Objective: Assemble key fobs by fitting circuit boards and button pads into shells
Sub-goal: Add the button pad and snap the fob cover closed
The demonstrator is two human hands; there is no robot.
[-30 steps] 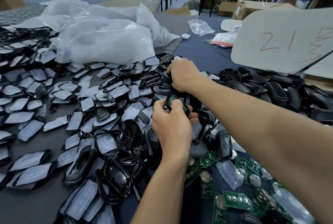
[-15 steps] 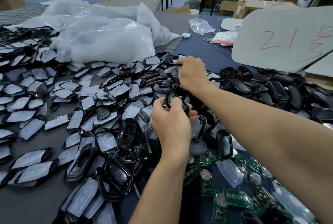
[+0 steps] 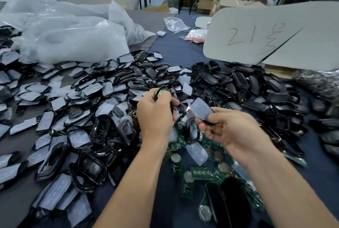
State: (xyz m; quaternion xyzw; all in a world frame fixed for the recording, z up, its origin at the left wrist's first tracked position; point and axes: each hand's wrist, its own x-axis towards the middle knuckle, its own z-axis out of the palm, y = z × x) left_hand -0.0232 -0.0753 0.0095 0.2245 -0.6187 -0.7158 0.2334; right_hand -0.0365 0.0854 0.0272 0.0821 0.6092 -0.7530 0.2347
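Head view. Misalignment is the chief hazard judged from here. The left hand (image 3: 156, 115) and the right hand (image 3: 233, 132) carry their parts close together but apart, above the middle of the table (image 3: 174, 51), and the parts are tilted at different angles. If they meet skewed, the circuit board (image 3: 162, 91) could lift from its seat, or the button pad (image 3: 200, 107) could slide so that its buttons miss their openings and the shell fails to close. A loose pinch could also drop either part into the clutter below, where it would be hard to tell from its neighbours. Fingers and thumb of the left hand are curled round a black shell half (image 3: 157, 94), with the green board showing inside it at the top of the grip. The right hand is partly closed, its thumb and fingertips pinching the lower end of the translucent pad. A dark shell edge (image 3: 208, 122) shows beneath the pad between the fingers, but whether the pad is already seated in it cannot be told. Loose circuit boards (image 3: 203, 173) lie toward the near edge under both wrists. Pad-fitted shells (image 3: 55, 130) spread to the left edge and plain black shell backs (image 3: 256, 88) to the right. A white plastic bag (image 3: 73, 40) sits toward the far left corner.
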